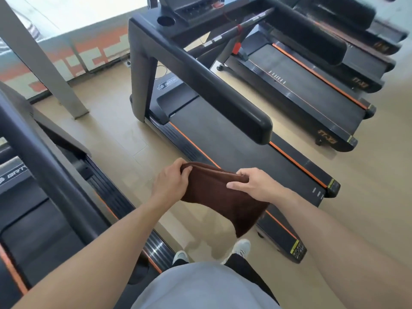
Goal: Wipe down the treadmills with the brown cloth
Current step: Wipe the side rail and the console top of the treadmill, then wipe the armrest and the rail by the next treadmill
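Brown cloth (219, 198), folded, held in the air at waist height, between the person and the near end of the middle treadmill (223, 134), touching no machine. Gripped along its upper folded edge: left hand (170, 180) at the left corner, fingers curled over the hem and pinching it; right hand (252, 185) at the right corner, thumb beneath, fingers bent over the top, likewise closed round the fabric. Long axis along that held edge, running left to right and dipping slightly toward the right; remainder hanging below it, lower corner pointing down toward the white shoes (242, 247) and tan floor (124, 139).

Likely trouble, as a judgement only: loose hanging end dragging over the floor and picking up grit, then smearing it on the handrail (214, 92) or console (194, 7). Fold slipping open if either pinch eases, leaving a one-handed, bunched wipe. Hanging corner catching on the end cap of the side rail (292, 159) when swung over the belt. Missed surfaces also possible: another treadmill on the left (44, 163), more on the right (312, 85), each with rails, deck and orange trim. Wiping apparently not yet begun on the machine ahead.
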`<state>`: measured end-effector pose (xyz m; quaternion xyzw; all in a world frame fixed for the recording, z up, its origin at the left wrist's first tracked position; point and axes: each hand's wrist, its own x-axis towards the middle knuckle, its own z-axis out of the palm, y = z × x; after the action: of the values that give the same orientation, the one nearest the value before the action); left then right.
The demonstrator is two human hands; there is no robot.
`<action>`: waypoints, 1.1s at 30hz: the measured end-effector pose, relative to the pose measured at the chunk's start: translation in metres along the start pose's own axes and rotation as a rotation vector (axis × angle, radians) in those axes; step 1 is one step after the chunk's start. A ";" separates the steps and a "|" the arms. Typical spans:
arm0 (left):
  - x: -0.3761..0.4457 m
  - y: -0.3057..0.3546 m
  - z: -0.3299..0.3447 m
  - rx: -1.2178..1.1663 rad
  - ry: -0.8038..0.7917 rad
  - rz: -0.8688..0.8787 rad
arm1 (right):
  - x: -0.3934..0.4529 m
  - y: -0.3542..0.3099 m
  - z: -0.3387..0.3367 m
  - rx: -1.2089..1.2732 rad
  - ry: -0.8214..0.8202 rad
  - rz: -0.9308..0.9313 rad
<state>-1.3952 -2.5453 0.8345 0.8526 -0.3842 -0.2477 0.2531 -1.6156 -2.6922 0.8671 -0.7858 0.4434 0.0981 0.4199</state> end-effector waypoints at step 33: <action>0.158 0.304 -0.022 -0.240 1.229 -0.236 | 0.306 -0.156 -0.327 -0.042 -0.350 -0.979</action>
<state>-1.4512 -2.8388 1.0042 0.8415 -0.0420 0.2192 0.4920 -1.3856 -3.0848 1.0007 -0.8813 -0.0551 0.0289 0.4684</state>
